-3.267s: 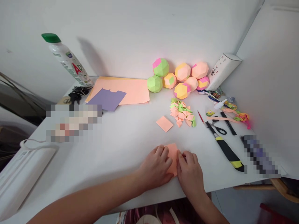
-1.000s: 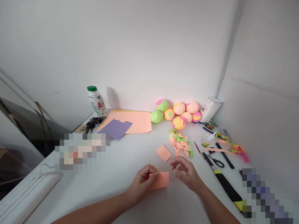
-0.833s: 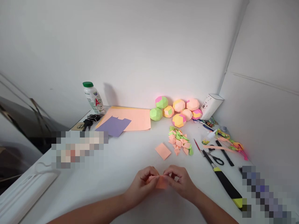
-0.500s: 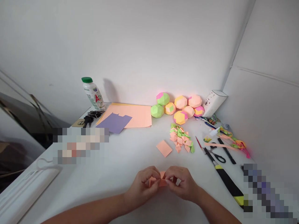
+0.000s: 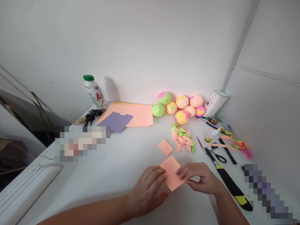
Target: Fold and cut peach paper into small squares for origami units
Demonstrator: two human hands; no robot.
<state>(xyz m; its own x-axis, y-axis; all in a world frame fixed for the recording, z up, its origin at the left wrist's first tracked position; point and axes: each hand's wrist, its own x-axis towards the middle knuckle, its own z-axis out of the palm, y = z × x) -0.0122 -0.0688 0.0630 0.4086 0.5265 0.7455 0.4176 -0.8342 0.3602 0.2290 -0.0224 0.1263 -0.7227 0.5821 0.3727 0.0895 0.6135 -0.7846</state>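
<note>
A peach paper square point(image 5: 172, 178) lies spread out like a diamond between my hands at the front of the table. My right hand point(image 5: 203, 179) pinches its right corner, fingers on top and thumb below. On the opposite side, the fingertips of my left hand point(image 5: 148, 192) rest at the left corner, with the thumb stretched away from the sheet. Just beyond lies a small stack of peach paper squares point(image 5: 165, 147). Beside that is a pile of small folded peach and green paper pieces point(image 5: 182, 137).
Several faceted paper balls point(image 5: 182, 117) stand by the wall. To the right lie a yellow-black cutter knife point(image 5: 229, 182), scissors point(image 5: 219, 158) and a glue bottle point(image 5: 215, 132). Peach sheets point(image 5: 142, 114), a purple sheet point(image 5: 117, 122) and a white bottle point(image 5: 96, 93) are back left.
The peach paper, folded and pinched in both hands before, is now opened flat. My right hand has moved right along with its corner, and my left thumb has come off the paper.
</note>
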